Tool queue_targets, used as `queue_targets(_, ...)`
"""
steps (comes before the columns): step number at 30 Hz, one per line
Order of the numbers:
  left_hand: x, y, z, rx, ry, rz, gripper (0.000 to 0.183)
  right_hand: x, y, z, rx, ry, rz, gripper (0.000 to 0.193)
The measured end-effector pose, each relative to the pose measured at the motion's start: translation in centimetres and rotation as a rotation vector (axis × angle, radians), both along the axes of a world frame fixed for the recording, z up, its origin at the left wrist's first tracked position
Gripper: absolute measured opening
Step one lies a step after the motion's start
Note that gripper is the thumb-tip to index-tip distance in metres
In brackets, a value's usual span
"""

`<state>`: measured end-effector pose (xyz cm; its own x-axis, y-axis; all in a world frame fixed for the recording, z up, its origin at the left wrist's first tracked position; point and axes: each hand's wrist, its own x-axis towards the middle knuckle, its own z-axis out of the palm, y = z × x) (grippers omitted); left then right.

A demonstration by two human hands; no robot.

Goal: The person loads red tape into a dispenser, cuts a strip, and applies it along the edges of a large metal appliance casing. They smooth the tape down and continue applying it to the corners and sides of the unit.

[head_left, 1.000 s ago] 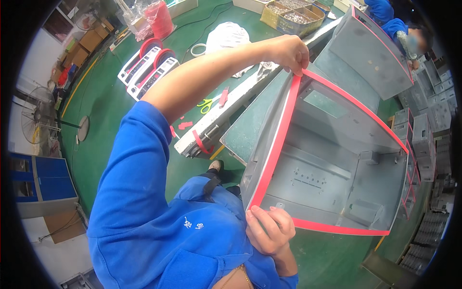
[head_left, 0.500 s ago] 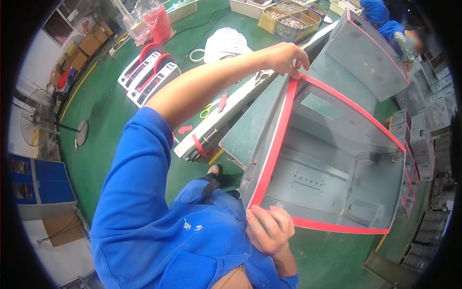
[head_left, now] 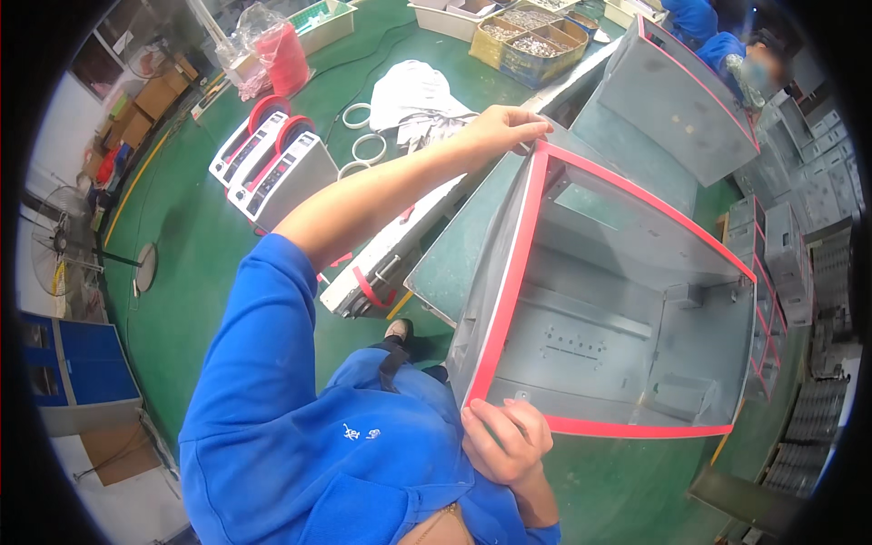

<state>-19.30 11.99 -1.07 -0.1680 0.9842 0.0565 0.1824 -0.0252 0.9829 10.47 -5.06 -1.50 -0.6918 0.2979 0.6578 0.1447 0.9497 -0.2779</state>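
A large grey metal cabinet box point(head_left: 595, 313) lies with its open side toward me, and red tape point(head_left: 513, 272) runs along its rim. My left hand point(head_left: 509, 129) reaches to the far left corner, its fingers drawn together beside the tape there. Whatever sits between those fingertips is too small to make out. At the near left corner my right hand point(head_left: 509, 440) is closed, with bent fingers pressing the tape on the rim. The box rests on a grey-green board point(head_left: 463, 241).
A second grey cabinet point(head_left: 668, 104) with red edging stands beyond, near a co-worker in blue point(head_left: 722, 50). Left of the bench beam point(head_left: 350, 295) are white machines with red rolls point(head_left: 282, 177), tape rings point(head_left: 370, 148) and a white cloth bag point(head_left: 409, 91). Divided parts bins point(head_left: 527, 45) stand farther back.
My left fingers have closed together and shifted slightly left at the far corner. My right hand stays at the near corner. The whole view has shifted a little.
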Motion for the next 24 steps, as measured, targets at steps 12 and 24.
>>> queue_targets(12, -0.9, 0.8, -0.7, -0.083, -0.040, -0.114, 0.036, -0.2, -0.2, -0.2, -0.009, 0.034, -0.022, 0.022)
queue_targets(24, 2.3, -0.1, -2.4, 0.028, -0.136, 0.063, 0.044, -0.4, -0.6, 0.0, -0.032, 0.033, -0.049, 0.026)
